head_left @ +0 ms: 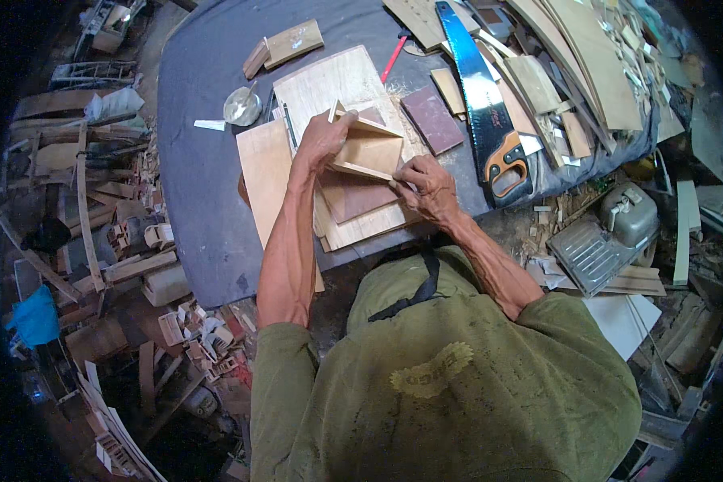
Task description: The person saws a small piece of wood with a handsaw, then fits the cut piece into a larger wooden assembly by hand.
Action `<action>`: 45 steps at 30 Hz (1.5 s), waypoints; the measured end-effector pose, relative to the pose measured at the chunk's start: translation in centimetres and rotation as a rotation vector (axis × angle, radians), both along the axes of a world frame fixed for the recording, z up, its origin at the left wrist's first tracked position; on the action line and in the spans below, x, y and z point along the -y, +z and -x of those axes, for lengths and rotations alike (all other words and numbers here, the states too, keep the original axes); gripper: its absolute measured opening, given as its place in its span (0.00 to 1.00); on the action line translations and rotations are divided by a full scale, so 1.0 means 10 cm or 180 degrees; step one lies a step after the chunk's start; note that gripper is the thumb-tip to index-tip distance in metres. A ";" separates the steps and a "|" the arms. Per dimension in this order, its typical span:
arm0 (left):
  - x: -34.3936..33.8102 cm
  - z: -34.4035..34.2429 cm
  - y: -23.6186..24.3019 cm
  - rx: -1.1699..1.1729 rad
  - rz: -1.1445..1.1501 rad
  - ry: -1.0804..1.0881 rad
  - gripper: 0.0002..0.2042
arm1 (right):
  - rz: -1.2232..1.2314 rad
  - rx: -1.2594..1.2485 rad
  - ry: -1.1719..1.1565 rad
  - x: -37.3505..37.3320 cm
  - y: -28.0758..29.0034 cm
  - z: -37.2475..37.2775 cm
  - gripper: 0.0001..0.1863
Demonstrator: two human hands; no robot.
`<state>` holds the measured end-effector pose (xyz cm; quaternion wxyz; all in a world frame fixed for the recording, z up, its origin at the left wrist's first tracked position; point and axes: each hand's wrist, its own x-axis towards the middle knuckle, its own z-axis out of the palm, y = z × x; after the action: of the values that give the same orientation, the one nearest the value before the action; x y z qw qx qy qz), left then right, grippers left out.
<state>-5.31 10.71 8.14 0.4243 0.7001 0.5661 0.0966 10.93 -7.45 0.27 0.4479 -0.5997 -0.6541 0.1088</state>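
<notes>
A small open wooden box (pixel 377 149) with thin sides is tilted above the boards in front of me. My left hand (pixel 327 140) grips its left side, fingers wrapped round the edge. At its near right corner, the fingertips of my right hand (pixel 427 188) are pinched together on the edge; anything small between them is hidden. Under the box lies a reddish-brown sheet (pixel 352 202), which looks like sandpaper, on a pale plywood board (pixel 361 231). Another plywood board (pixel 323 76) extends beyond the box, and a narrower panel (pixel 259 165) lies beside my left forearm.
A handsaw (pixel 475 84) with an orange and black handle lies to the right, beside a reddish-brown block (pixel 432 119) and a heap of wood offcuts (pixel 538 84). A round container (pixel 242 106) stands on the left of the dark-covered table (pixel 205 185). Wood scraps (pixel 209 333) litter the floor.
</notes>
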 end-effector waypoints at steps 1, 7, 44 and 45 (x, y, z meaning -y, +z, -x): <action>0.00 0.01 -0.01 0.0082 0.0002 0.0028 0.26 | -0.0004 0.0002 0.0005 -0.01 0.01 0.00 0.07; -0.01 0.02 -0.01 0.0089 0.0057 -0.0013 0.27 | 0.0005 0.0074 -0.0046 -0.01 0.00 0.02 0.07; 0.01 0.02 0.00 0.0230 0.0193 0.0041 0.26 | 0.0628 -0.0515 -0.0568 -0.51 -0.12 -0.29 0.13; 0.00 0.02 -0.01 0.0235 0.0185 0.0045 0.26 | 0.0621 -0.0510 -0.0563 -0.51 -0.09 -0.30 0.13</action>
<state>-5.52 10.67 8.02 0.4644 0.6794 0.5576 0.1089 13.91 -2.38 -0.62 0.4462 -0.6850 -0.5473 0.1795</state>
